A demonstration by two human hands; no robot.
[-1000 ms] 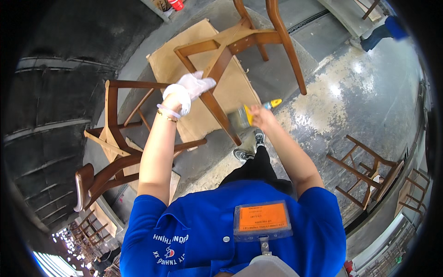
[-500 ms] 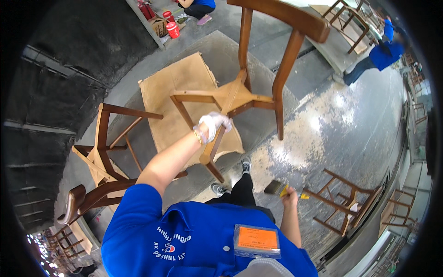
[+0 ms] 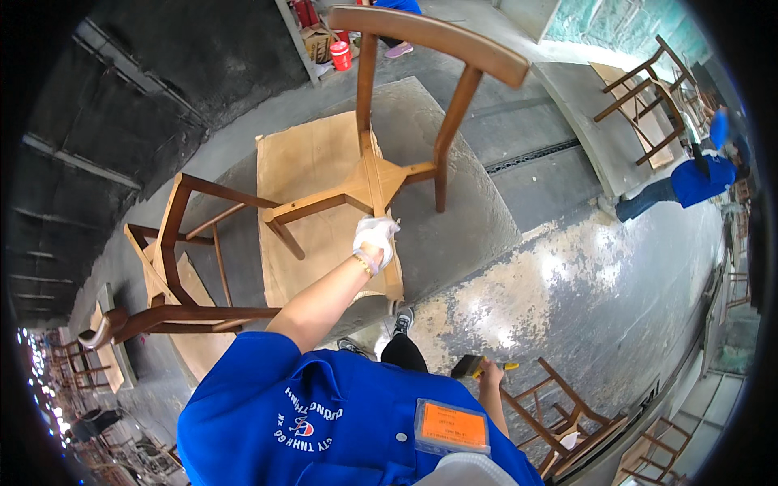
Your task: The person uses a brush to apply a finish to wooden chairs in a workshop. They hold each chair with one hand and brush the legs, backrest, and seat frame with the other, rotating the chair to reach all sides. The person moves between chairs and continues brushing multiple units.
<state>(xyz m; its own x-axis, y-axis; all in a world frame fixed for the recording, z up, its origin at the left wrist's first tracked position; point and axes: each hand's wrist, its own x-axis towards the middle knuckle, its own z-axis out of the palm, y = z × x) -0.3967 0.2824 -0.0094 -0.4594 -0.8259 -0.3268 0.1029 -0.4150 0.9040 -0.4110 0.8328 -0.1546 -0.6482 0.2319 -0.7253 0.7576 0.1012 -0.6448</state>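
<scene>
In a white glove, my left hand (image 3: 375,235) grips the seat frame of a brown wooden chair frame (image 3: 381,180). Its curved back rail rises away from me, and pale cross braces fill its seatless middle. Low on the right, my bare right hand (image 3: 491,373) is wrapped round the yellow handle of a flat, dark-bristled brush (image 3: 468,367). The brush is held apart from the chair. Beneath the chair lies a brown cardboard sheet (image 3: 284,174). To the left, a second chair frame (image 3: 180,243) lies tipped over, close to my left arm.
Another chair frame (image 3: 567,413) is on the floor at lower right. A person in blue (image 3: 701,180) stands at far right beside a low platform (image 3: 571,105) carrying chair frames. A red container (image 3: 340,55) sits at the back, near a crouching person. A dark wall (image 3: 194,73) runs along the left.
The held chair has shifted left and turned somewhat, with my left hand still gripping it. My right hand and the brush have come lower and nearer my body. The whole view has also turned.
</scene>
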